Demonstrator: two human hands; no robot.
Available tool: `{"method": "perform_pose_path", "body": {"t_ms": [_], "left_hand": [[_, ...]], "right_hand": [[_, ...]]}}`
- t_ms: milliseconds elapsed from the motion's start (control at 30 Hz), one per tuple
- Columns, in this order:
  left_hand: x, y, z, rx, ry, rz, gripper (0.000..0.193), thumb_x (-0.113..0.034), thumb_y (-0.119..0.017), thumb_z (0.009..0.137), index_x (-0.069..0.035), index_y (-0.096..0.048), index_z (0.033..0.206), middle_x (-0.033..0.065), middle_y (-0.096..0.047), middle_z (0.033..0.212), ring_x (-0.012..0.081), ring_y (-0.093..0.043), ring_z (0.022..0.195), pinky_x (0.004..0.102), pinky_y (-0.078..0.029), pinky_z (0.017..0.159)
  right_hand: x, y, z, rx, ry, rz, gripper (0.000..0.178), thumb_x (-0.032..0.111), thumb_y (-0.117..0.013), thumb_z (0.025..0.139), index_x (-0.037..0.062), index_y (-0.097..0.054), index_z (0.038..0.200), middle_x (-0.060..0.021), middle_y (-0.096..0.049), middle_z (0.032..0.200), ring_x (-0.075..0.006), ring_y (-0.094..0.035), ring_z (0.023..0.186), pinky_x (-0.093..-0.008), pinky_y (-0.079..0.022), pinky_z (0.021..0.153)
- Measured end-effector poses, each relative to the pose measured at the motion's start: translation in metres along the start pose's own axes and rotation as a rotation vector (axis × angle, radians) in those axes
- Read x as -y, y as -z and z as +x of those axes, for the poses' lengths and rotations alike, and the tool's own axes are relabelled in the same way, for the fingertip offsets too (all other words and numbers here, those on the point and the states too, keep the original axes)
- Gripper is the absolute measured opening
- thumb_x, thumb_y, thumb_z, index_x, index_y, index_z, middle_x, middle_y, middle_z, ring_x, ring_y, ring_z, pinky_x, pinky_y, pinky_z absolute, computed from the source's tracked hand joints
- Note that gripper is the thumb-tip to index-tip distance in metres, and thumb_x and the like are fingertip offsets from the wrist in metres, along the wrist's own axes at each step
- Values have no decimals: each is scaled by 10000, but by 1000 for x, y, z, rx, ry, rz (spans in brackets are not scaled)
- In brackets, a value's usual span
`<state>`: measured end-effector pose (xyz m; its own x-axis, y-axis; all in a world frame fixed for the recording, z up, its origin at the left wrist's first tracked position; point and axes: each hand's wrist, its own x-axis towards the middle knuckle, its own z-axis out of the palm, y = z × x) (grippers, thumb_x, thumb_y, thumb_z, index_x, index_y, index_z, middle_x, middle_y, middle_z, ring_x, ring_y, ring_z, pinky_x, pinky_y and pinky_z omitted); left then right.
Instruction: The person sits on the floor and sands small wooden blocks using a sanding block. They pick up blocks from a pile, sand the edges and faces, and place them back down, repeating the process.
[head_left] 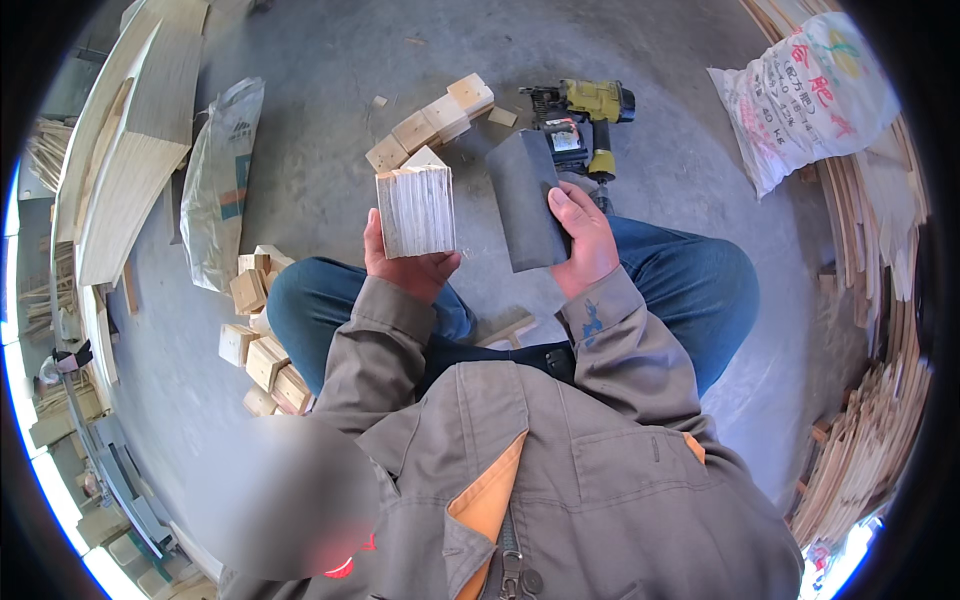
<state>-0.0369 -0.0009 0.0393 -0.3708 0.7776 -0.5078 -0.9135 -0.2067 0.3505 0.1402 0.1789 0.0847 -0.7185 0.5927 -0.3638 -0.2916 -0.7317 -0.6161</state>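
Note:
My left hand [410,265] is closed around the lower end of a layered wooden block [418,212], its streaked, pale face turned up. My right hand [584,240] grips the right edge of a dark grey rectangular board [526,200], the thumb on its face. The two pieces are apart, side by side above my bent legs. Just beyond them, a row of wooden blocks [432,124] lies on the floor. A yellow-and-black coil nail gun [592,104] rests past the board, partly hidden by it.
Several loose wooden blocks [268,360] are heaped beside my left knee. A crumpled plastic sack [222,185] and stacked boards [140,150] stand at the left. On the right, a full white sack [805,105] leans by piled wood strips [865,445]. Wood scraps dot the concrete floor [340,50].

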Motion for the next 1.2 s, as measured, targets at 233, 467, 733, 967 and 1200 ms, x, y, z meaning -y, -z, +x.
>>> {"method": "perform_pose_path", "body": {"t_ms": [233,467,733,967,1200], "left_hand": [[-1,-15,-1,-174,106,154,897,-790,-319,918,-11,-659,1204,135,-697,850,258,-686,688,426,-619,676],[-1,-26,-8,-258,146,208,775,-824,-377,896,-158,-698,1127,109,-698,805,247,-634,630,384,-529,592],[0,-9,2,-332,276,341,758,-834,-396,883,-168,-685,1101,84,-654,789,217,-542,583,339,-439,598],[2,-4,2,-287,262,343,731,-842,-416,869,-180,-675,1038,71,-635,760,200,-537,569,331,-402,561],[-6,-3,3,-222,400,405,647,-805,-524,844,-181,-692,879,39,-570,647,158,-485,524,293,-310,528]], "right_hand": [[-4,4,5,-15,-5,-56,322,171,-625,1006,-41,-602,1247,-90,-658,1106,-161,-628,994,-325,-527,888],[-6,8,5,-22,-6,-86,330,171,-628,1004,-47,-595,1250,-89,-658,1104,-162,-632,986,-321,-525,886],[-4,3,0,2,-17,-48,307,164,-617,1014,-44,-598,1240,-96,-668,1130,-186,-646,1007,-354,-536,899],[-9,14,3,20,6,-131,325,229,-604,1026,-18,-600,1237,-102,-667,1157,-198,-649,1049,-350,-526,929],[-8,18,2,-16,19,-114,311,152,-615,1012,-67,-611,1233,-118,-673,1139,-203,-644,1023,-338,-517,922]]}}
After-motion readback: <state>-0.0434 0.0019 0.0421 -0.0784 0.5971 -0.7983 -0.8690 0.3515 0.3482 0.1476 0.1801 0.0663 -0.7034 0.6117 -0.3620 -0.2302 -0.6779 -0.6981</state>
